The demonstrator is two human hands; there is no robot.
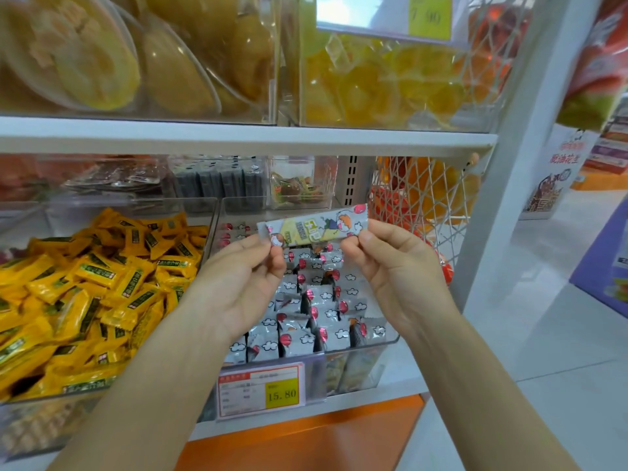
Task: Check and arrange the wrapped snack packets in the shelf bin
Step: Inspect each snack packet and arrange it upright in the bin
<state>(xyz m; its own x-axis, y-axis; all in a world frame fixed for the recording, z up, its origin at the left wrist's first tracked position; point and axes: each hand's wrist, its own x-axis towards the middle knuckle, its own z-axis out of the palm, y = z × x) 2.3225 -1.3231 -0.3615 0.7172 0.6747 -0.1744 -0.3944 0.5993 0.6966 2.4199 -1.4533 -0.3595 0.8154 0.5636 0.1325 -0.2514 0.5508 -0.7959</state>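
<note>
Snack packet (314, 225), white w/ cartoon print, is held level above the far part of the clear shelf bin (360, 367). L hand (241, 280) pinches its left end, R hand (394, 266) its right end, fingers (353, 248) curled. Bin holds matching packets (306, 317) stood on edge. Yellow packets (102, 283) lie in the left bin; price tag (261, 390) on near wall.

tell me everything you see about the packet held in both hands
The packet is a long, flat wrapper, glossy like plastic film, white-grey with a yellow panel, red balloons, clouds and a cartoon figure. It is held nearly level above the clear bin of like packets; the left hand pinches one end, the right hand the other.
</note>
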